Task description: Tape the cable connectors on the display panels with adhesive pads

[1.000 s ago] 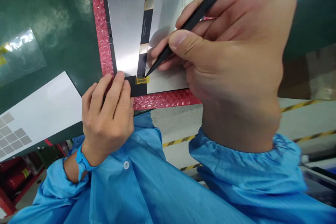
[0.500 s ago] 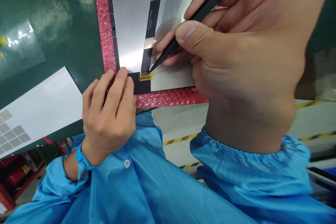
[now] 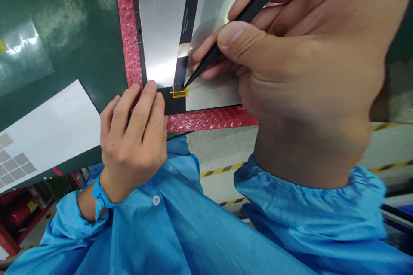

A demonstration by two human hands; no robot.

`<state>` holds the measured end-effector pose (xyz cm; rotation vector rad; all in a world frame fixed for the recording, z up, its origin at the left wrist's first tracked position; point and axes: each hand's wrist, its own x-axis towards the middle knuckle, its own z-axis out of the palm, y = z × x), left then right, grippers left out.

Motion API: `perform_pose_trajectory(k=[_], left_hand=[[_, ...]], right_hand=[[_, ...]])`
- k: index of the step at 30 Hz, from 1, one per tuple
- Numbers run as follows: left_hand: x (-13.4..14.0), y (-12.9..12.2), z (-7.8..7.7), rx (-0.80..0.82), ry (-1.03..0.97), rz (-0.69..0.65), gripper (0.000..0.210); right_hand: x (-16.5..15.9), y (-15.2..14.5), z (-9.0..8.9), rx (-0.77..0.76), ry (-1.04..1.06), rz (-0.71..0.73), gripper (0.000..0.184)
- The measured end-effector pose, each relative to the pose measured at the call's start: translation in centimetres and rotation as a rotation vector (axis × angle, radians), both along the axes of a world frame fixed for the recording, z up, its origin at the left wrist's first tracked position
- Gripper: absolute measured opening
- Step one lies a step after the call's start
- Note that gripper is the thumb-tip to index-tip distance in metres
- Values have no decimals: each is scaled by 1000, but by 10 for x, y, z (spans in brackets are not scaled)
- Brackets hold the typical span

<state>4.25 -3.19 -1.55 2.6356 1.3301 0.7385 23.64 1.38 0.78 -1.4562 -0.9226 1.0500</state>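
Note:
My right hand (image 3: 290, 60) grips black tweezers (image 3: 240, 30) between thumb and fingers, their pointed tip at a small strip of yellow tape (image 3: 180, 93). That tape lies across the lower end of a dark ribbon cable (image 3: 190, 10), which runs up over a silvery flat panel (image 3: 163, 21). Resting on the panel's black lower left corner are the fingertips of my left hand (image 3: 134, 137), stretched out and holding nothing. Under the panel, pink bubble wrap (image 3: 206, 121) shows along its left and lower edges. My right hand hides the panel's right part.
A white sheet with grey squares (image 3: 61, 124) lies on the green table (image 3: 80, 56), left of my left hand. Farther back sits a clear plastic bag (image 3: 29, 58) with yellow bits. Below the table edge, the floor (image 3: 222, 148) carries yellow-black striped tape.
The tweezers' tip stays at the yellow tape, which now shows a brighter yellow face. Both hands keep nearly the same place; the view has shifted slightly.

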Motion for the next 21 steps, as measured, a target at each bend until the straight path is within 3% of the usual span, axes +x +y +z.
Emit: perform_pose_trajectory(k=[21], left_hand=[[1,1,1,26,31,-4,35]], right_hand=[[1,-1,-2,50,-4,39,30]])
